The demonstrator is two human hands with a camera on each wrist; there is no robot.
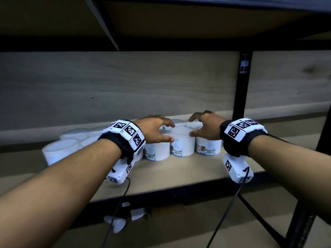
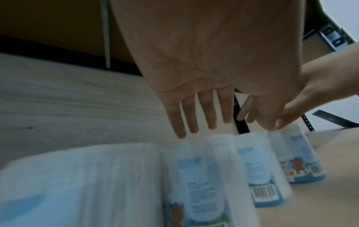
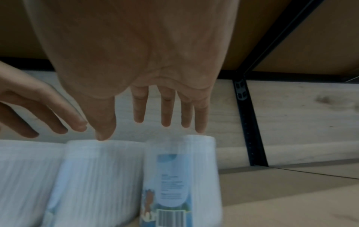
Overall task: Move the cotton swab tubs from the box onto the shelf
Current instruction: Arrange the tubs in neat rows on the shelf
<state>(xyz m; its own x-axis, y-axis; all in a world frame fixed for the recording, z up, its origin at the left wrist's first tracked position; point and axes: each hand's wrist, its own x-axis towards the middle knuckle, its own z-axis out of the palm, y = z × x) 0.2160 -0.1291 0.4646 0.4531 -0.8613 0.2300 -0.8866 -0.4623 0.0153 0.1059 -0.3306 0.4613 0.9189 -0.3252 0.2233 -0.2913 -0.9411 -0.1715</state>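
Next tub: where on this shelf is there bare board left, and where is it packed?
Bare shelf board runs along the front edge before the cotton swab tubs, and to their right toward the black upright post. Crowded: the tubs cluster from centre leftward, under the open left hand and right hand.

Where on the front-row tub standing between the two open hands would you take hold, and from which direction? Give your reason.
Probably from above, gripping the middle tub round its lidded top rim. It stands upright with neighbouring tubs packed close on either side, so its lower walls look hard to reach. The left hand and right hand are already open over it, holding nothing.
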